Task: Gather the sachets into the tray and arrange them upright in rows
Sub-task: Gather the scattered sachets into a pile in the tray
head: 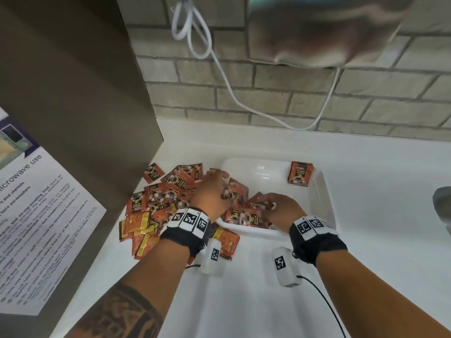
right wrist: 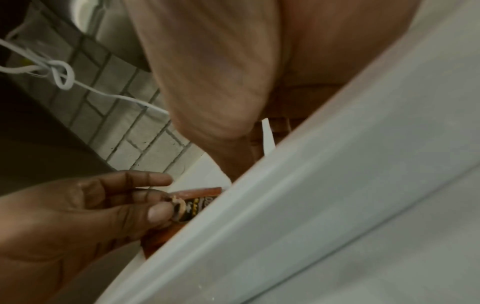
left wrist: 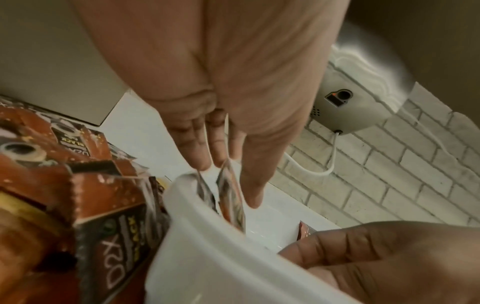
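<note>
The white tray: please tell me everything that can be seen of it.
The white tray is a shallow rectangular dish with rounded corners, a raised rim and a glossy, plastic-looking surface. It lies flat on the white counter, beside the loose pile of sachets. A small upright stack of sachets leans in its far right corner. More sachets lie jumbled at its near left end, where the left hand and the right hand handle them.

Tray on bench before brick wall, loose sachet heap left of it, spilling inside, upright sachet stack in far right corner
</note>
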`<state>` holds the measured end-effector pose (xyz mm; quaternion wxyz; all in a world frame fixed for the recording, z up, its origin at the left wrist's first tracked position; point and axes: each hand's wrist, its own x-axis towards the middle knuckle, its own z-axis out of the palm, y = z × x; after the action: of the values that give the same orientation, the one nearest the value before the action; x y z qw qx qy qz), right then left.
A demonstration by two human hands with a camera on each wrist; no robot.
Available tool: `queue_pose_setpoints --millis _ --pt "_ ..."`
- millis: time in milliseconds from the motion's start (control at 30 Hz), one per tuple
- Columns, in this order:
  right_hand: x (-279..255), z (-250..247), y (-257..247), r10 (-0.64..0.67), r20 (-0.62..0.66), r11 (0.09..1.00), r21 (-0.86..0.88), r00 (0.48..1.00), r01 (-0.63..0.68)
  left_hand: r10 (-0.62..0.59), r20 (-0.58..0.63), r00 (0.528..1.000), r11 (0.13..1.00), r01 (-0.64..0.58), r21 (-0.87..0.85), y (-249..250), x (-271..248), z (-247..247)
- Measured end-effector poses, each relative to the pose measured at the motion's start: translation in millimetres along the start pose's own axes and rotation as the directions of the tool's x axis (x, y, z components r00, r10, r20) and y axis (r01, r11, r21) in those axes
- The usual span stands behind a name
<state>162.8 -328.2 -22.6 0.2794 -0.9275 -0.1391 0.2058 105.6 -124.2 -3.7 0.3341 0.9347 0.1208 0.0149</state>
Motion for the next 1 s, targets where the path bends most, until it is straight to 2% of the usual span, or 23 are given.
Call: queue_pose_setpoints --millis 67,167,433,567,667,833,1000 --pt "-3.1 -1.1 4.6 -0.006 -0.014 1.0 0.018 1.0 0.007 -0.008 -0.051 0.999 0.999 0.01 0.034 -5.2 -3.0 -1.0" --pt "-8.8 -0.9 13.2 0.004 -0.059 1.0 0.021 0.998 -0.003 -0.042 -0.062 0.997 0.999 0.043 0.029 -13.9 -5.9 -2.3" --pt "-13.1 -1.6 24.4 -0.036 -0.068 0.994 -0.108 0.997 0.029 -0.06 -0.021 0.998 0.997 0.059 -0.04 -15.4 -11.7 1.9" --pt "-12.9 -3.5 26.3 0.015 -0.048 0.995 -0.096 0.999 -0.019 -0.094 0.022 0.995 0.994 0.095 -0.052 -17.7 -1.7 -12.2" --pt "-13.6 -2.8 27.8 0.034 -0.03 0.993 -0.112 0.999 -0.037 -0.149 0.038 0.988 0.988 0.147 0.036 -26.6 16.0 -31.1" --pt "-16.6 -1.1 27.7 0.072 -0.037 0.991 -0.11 0.997 -0.075 -0.208 0.162 0.965 0.943 0.154 0.294 -35.3 58.0 -38.7" --pt "-19.3 -0.5 24.0 0.088 -0.041 0.987 -0.128 0.995 -0.092 -0.219 0.251 0.943 0.918 0.112 0.381 -33.5 95.1 -24.4"
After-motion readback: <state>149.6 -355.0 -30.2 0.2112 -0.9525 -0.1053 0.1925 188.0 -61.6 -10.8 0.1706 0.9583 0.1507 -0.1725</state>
